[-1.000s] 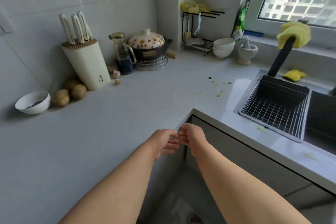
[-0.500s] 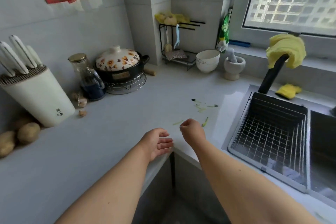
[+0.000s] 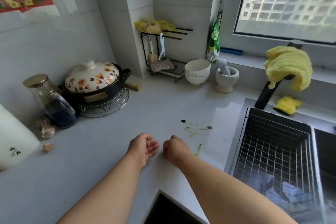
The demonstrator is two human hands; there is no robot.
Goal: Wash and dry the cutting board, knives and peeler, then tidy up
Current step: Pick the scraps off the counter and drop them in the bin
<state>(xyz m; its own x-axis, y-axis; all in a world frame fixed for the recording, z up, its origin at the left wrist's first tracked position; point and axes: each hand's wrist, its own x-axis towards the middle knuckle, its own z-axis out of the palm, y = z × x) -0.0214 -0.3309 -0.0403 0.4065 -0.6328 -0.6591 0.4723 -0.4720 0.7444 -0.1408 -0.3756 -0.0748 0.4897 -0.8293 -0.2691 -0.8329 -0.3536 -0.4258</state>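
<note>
Both hands [image 3: 158, 148] over countertop [image 3: 109, 142] corner, peel scraps [image 3: 192, 129] (green) beside sink [image 3: 272, 147].

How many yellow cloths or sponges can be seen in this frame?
3. One cloth hangs over the tap, one sponge lies behind the sink by the tap's base, and one cloth sits on top of the black rack in the corner. Others may be hidden.
</note>
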